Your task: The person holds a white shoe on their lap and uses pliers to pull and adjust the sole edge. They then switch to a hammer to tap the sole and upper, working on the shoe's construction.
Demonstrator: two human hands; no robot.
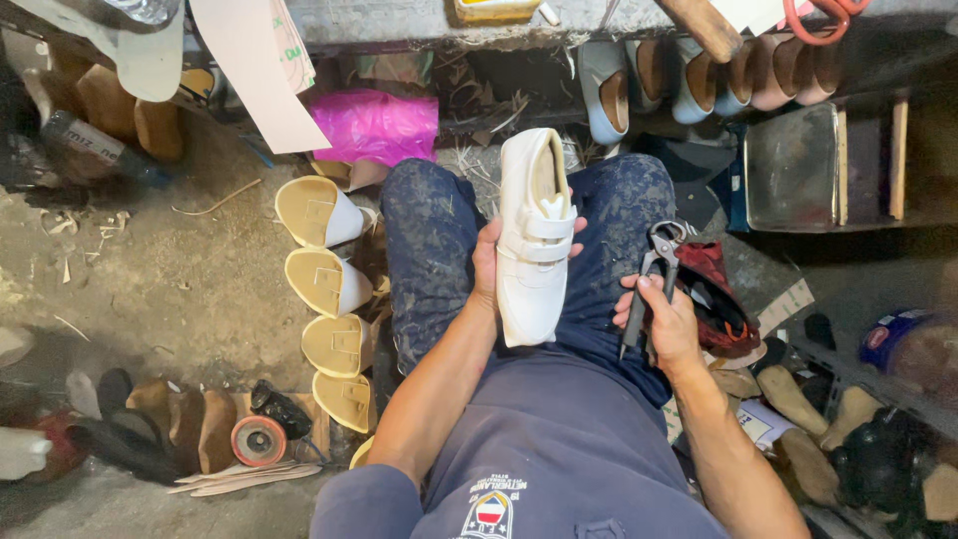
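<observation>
My left hand grips a white shoe with two straps, held over my lap with the toe toward me and the opening away. My right hand rests on my right thigh and is closed around the handles of metal pincers, whose jaws point up and away. The shoe and the pincers are apart.
A row of several cream shoes on lasts lies on the dirt floor at my left. A tape roll and dark soles lie lower left. A pink bag and more shoes sit ahead. Wooden lasts crowd the right.
</observation>
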